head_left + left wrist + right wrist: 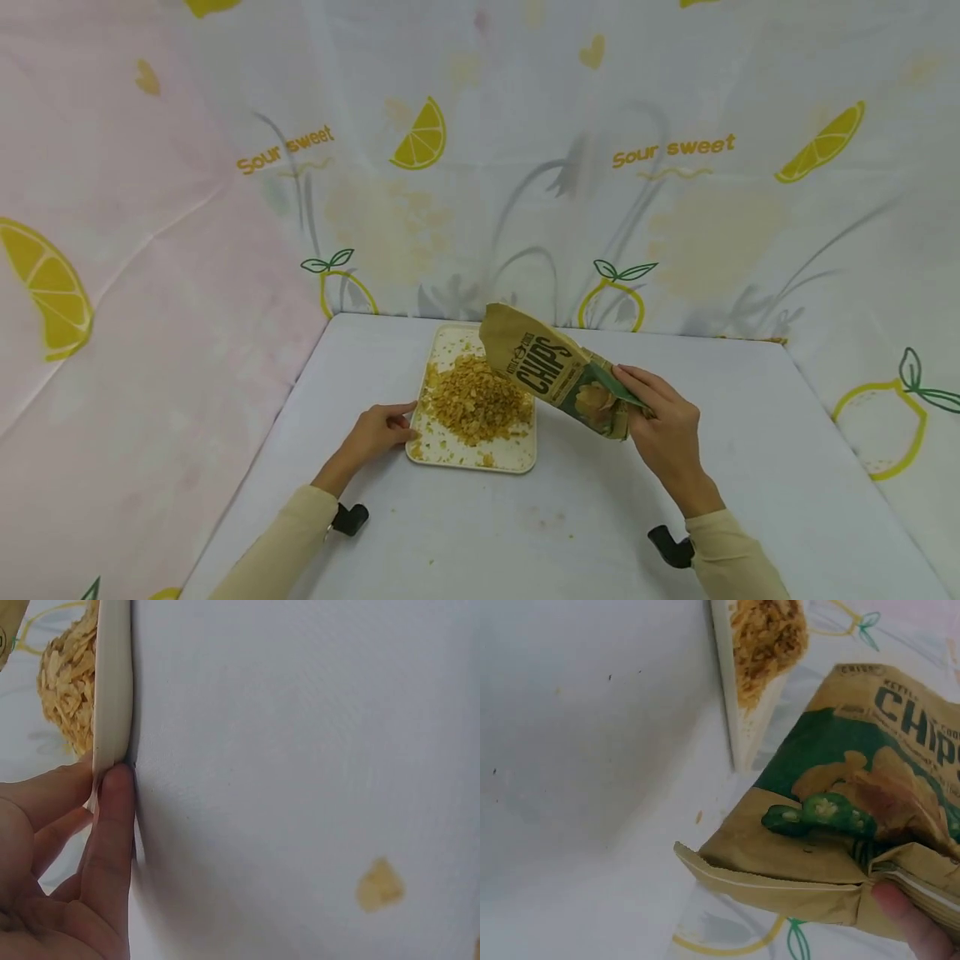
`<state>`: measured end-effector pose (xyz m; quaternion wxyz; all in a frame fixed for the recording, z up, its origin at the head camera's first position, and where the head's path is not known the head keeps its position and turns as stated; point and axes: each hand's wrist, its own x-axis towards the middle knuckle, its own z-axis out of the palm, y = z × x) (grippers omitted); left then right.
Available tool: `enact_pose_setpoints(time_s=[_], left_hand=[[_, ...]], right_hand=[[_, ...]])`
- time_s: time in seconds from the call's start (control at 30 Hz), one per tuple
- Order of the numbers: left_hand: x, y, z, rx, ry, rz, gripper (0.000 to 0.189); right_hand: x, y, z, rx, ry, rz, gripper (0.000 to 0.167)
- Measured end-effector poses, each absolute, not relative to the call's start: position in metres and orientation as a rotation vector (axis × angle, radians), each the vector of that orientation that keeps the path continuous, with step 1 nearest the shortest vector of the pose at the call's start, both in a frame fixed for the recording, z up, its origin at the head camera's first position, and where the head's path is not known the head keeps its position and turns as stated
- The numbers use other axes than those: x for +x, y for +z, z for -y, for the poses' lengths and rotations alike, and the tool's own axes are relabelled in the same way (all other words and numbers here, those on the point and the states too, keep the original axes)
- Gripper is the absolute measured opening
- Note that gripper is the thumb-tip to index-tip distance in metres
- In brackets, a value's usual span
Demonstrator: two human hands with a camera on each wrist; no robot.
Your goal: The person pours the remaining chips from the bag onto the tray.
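A tan and green chip bag, printed "CHIPS", hangs tilted over a cream tray, its far end lowered toward the left. My right hand grips the bag's near end; in the right wrist view a fingertip presses the folded bottom seam. Crushed chips lie heaped in the middle of the tray, with crumbs scattered around them. At the tray's left side my left hand pinches the rim, seen close in the left wrist view beside the tray wall. The bag's mouth faces away, so its inside is hidden.
A white table carries a few loose crumbs near its front. Lemon-printed cloth hangs behind it and along the sides. Black wrist mounts sit below both sleeves.
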<state>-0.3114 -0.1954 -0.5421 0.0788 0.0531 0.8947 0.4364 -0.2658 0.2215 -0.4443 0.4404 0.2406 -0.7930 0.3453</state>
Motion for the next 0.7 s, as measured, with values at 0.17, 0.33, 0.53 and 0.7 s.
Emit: enact_pose_setpoints(time_s=[0.17, 0.33, 0.53, 0.7], left_hand=[[-0.311, -0.542, 0.195, 0.157, 1.335, -2.651, 0.057], [-0.312, -0.541, 0.195, 0.150, 1.326, -2.655, 0.057], [-0.314, -0.542, 0.194, 0.161, 1.289, -2.684, 0.057], [-0.313, -0.542, 0.194, 0.145, 1.294, -2.681, 0.056]], right_hand=[[-0.263, -0.434, -0.218, 0.604, 0.892, 1.862, 0.044], [-0.266, -0.444, -0.222, 0.611, 0.876, 1.964, 0.051], [-0.266, -0.451, -0.222, 0.584, 0.872, 1.987, 0.051], [-0.266, -0.450, -0.222, 0.582, 0.893, 1.969, 0.050]])
